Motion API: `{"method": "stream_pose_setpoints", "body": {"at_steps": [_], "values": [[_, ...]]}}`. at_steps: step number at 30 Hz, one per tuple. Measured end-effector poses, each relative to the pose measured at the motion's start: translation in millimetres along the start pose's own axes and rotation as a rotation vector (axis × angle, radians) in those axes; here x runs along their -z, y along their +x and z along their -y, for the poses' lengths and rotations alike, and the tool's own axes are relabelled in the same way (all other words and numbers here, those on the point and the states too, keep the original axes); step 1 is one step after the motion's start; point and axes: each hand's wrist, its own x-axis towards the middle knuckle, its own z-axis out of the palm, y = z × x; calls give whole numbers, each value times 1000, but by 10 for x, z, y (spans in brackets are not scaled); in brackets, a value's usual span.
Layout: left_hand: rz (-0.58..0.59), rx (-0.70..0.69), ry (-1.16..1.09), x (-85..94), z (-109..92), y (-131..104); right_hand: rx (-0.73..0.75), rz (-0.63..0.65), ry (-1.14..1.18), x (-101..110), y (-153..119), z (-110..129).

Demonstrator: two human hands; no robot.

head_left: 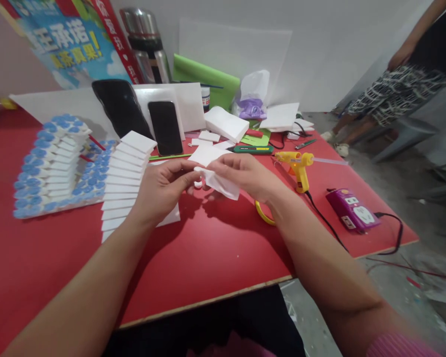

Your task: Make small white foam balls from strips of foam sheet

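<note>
A thin, crumpled white tissue hangs between my two hands above the red table. My left hand pinches its left end between thumb and fingers. The upper right part of the tissue is in the closed fingers of my right hand. A small white round piece shows just below the fingertips of my left hand; whether they touch it is unclear. White card strips lie fanned out in a curve to the left of my left hand. A yellow tape roll is partly hidden by my right wrist.
A blue-and-white stepped model stands at the left. Two phones lean behind the strips. A yellow glue gun, a green pen-like tool and a purple power socket lie to the right. A person stands beyond the table.
</note>
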Motion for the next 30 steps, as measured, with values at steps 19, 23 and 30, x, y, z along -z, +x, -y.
{"method": "stream_pose_setpoints", "body": {"at_steps": [19,23,30], "values": [[-42,-1,-94,-11,14,3,264,-127,-263,-178,-49,-38],[-21,32,-124,3,-17,2,394,-71,-388,-114,-66,-40],[-21,39,-141,-5,-5,7,363,-23,-413,-94,-58,-16]]}}
